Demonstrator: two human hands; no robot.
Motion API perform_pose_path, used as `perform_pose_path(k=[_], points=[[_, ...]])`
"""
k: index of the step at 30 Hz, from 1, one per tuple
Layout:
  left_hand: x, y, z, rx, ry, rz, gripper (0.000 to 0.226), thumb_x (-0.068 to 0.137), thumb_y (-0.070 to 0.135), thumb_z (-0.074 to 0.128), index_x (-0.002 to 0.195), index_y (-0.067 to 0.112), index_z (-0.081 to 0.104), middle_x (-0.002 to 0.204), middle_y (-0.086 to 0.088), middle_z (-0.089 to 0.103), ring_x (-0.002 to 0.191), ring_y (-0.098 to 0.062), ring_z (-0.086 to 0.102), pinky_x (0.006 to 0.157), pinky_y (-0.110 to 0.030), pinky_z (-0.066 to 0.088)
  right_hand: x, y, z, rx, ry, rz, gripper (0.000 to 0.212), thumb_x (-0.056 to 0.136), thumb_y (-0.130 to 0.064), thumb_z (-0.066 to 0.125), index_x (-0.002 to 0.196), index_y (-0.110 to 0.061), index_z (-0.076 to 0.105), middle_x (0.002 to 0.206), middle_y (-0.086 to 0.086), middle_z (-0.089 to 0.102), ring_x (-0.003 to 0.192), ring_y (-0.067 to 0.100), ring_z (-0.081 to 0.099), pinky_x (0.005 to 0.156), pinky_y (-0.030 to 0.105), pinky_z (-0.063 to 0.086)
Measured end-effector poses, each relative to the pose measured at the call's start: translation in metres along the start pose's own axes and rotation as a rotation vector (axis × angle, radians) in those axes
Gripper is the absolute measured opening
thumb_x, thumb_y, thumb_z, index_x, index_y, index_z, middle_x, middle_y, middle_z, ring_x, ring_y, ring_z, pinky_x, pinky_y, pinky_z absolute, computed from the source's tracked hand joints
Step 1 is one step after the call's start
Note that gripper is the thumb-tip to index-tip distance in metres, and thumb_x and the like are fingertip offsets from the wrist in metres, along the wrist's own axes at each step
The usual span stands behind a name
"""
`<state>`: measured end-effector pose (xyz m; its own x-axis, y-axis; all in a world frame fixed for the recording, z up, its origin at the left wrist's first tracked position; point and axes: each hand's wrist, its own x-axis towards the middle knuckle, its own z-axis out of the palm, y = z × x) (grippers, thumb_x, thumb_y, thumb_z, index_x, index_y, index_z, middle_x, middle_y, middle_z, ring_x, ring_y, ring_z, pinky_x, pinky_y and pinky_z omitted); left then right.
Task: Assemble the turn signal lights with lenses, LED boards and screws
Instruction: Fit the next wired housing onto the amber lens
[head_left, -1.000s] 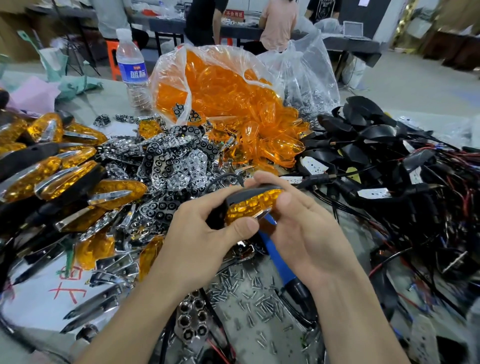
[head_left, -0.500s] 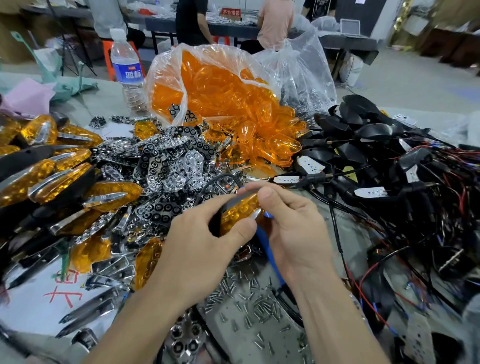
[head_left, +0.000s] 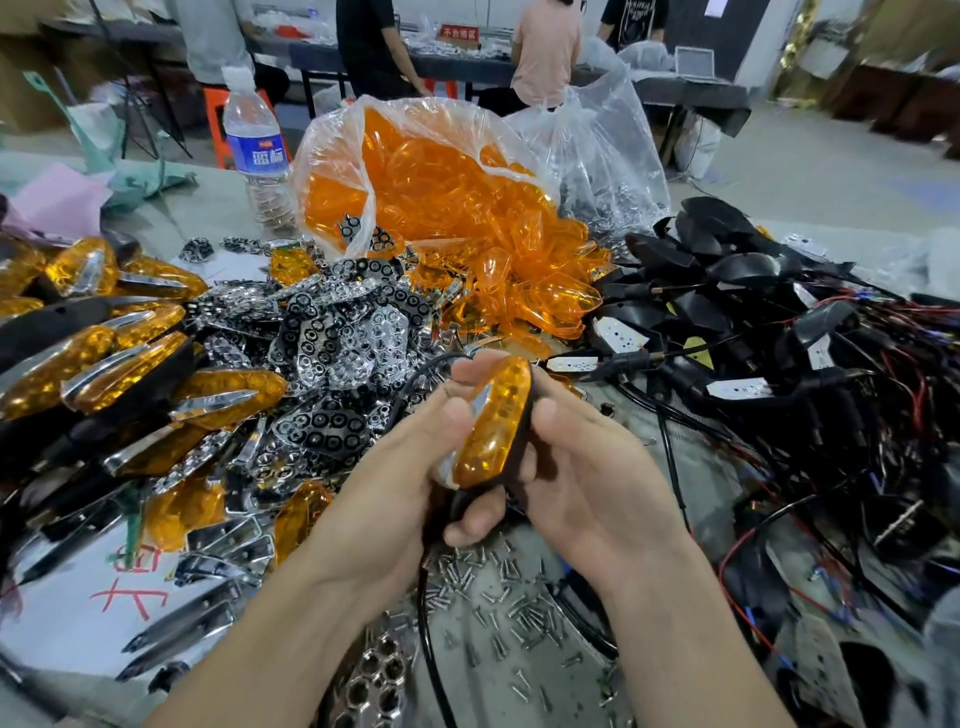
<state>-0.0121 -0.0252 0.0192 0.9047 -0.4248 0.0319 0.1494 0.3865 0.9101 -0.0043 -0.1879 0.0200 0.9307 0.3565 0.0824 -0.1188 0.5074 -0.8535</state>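
Observation:
A turn signal light (head_left: 491, 423) with an amber lens and black housing stands nearly upright between both hands at the centre. My left hand (head_left: 395, 483) grips its left side, thumb on the lens, fingers curled under its lower end. My right hand (head_left: 587, 478) holds the black back on the right. A black cable (head_left: 423, 613) hangs down from the light. Loose screws (head_left: 498, 597) lie on the table just below the hands.
Finished amber lights (head_left: 104, 364) pile up at left. Chrome reflector pieces (head_left: 332, 343) lie in the middle. A bag of amber lenses (head_left: 436, 192) stands behind, next to a water bottle (head_left: 257, 150). Black housings with wires and LED boards (head_left: 779, 332) cover the right. People stand at a far table.
The light has been turned from lying flat to standing nearly upright between the hands. The blue-handled tool seen under my right hand earlier is out of sight.

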Motion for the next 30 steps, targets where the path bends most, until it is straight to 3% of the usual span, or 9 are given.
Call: perform_pose_path(k=[4, 7, 10, 13, 16, 21, 24, 27, 30], points=[[0.002, -0.004, -0.003, -0.231, -0.105, -0.087, 0.047, 0.094, 0.048, 0.053, 0.107, 0.006, 0.068, 0.085, -0.012, 0.063, 0.044, -0.008, 0.045, 0.041, -0.018, 0.03, -0.002, -0.001, 0.002, -0.085, -0.007, -0.073, 0.05, 0.078, -0.023, 0.073, 0.127, -0.013, 0.072, 0.115, 0.018, 0.061, 0.084, 0.031, 0.046, 0.088, 0.039, 0.044], [0.005, -0.007, -0.002, -0.295, -0.121, -0.111, 0.044, 0.093, 0.048, 0.055, 0.104, 0.009, 0.072, 0.083, -0.012, 0.063, 0.043, -0.007, 0.045, 0.04, -0.017, 0.03, -0.001, -0.001, 0.008, -0.167, 0.046, -0.096, 0.049, 0.079, -0.023, 0.072, 0.125, -0.008, 0.07, 0.086, -0.001, 0.065, 0.063, 0.01, 0.047, 0.071, 0.02, 0.048], [0.009, -0.009, -0.004, -0.271, -0.097, -0.102, 0.044, 0.095, 0.048, 0.053, 0.108, 0.01, 0.071, 0.083, -0.011, 0.062, 0.044, -0.008, 0.046, 0.04, -0.018, 0.027, 0.001, 0.003, 0.011, -0.228, 0.162, -0.113, 0.039, 0.083, -0.018, 0.07, 0.121, -0.01, 0.074, 0.084, -0.001, 0.064, 0.064, 0.012, 0.042, 0.067, 0.024, 0.042], [0.012, -0.009, -0.002, -0.109, 0.062, -0.092, 0.044, 0.102, 0.049, 0.047, 0.101, 0.016, 0.076, 0.078, -0.012, 0.066, 0.044, -0.013, 0.049, 0.038, -0.019, 0.032, 0.003, 0.009, 0.014, -0.209, 0.263, -0.097, 0.035, 0.082, -0.016, 0.071, 0.116, -0.011, 0.076, 0.077, 0.004, 0.063, 0.064, 0.031, 0.045, 0.06, 0.05, 0.05], [0.014, -0.016, 0.005, 0.206, 0.34, -0.091, 0.054, 0.106, 0.05, 0.045, 0.072, 0.023, 0.077, 0.062, -0.013, 0.068, 0.044, -0.02, 0.057, 0.043, -0.025, 0.046, 0.004, 0.014, 0.015, -0.148, 0.333, -0.091, 0.026, 0.079, -0.012, 0.071, 0.103, -0.006, 0.076, 0.076, 0.017, 0.065, 0.052, 0.029, 0.053, 0.044, 0.036, 0.049], [0.005, -0.023, 0.005, 0.78, 0.559, 0.277, 0.025, 0.099, 0.045, 0.045, 0.113, 0.044, 0.066, 0.089, 0.024, 0.072, 0.077, 0.003, 0.066, 0.061, -0.012, 0.046, 0.008, 0.017, 0.016, -0.173, 0.426, -0.183, 0.02, 0.076, -0.001, 0.071, 0.091, -0.012, 0.081, 0.094, 0.019, 0.074, 0.088, 0.032, 0.066, 0.091, 0.053, 0.055], [0.001, -0.023, 0.011, 0.982, 0.484, 0.39, 0.034, 0.101, 0.034, 0.052, 0.131, 0.041, 0.067, 0.11, 0.044, 0.063, 0.108, 0.023, 0.057, 0.085, -0.001, 0.043, 0.008, 0.014, 0.013, -0.126, 0.493, -0.198, 0.023, 0.087, 0.013, 0.065, 0.088, -0.005, 0.078, 0.089, 0.02, 0.07, 0.086, 0.031, 0.061, 0.088, 0.047, 0.051], [0.0, -0.024, 0.014, 1.092, 0.406, 0.398, 0.054, 0.092, 0.026, 0.067, 0.145, 0.034, 0.06, 0.135, 0.033, 0.053, 0.12, 0.033, 0.039, 0.103, 0.003, 0.029, 0.008, 0.011, 0.01, -0.08, 0.531, -0.195, 0.027, 0.089, 0.017, 0.06, 0.085, -0.004, 0.077, 0.086, 0.018, 0.07, 0.083, 0.029, 0.062, 0.078, 0.036, 0.055], [0.002, -0.026, 0.013, 1.254, 0.317, 0.428, 0.086, 0.076, 0.016, 0.085, 0.153, 0.033, 0.049, 0.148, 0.015, 0.056, 0.132, 0.009, 0.045, 0.106, 0.0, 0.025, 0.009, 0.013, 0.01, -0.126, 0.563, -0.168, 0.019, 0.091, 0.012, 0.062, 0.088, -0.001, 0.076, 0.087, 0.019, 0.07, 0.083, 0.029, 0.063, 0.081, 0.041, 0.054]])
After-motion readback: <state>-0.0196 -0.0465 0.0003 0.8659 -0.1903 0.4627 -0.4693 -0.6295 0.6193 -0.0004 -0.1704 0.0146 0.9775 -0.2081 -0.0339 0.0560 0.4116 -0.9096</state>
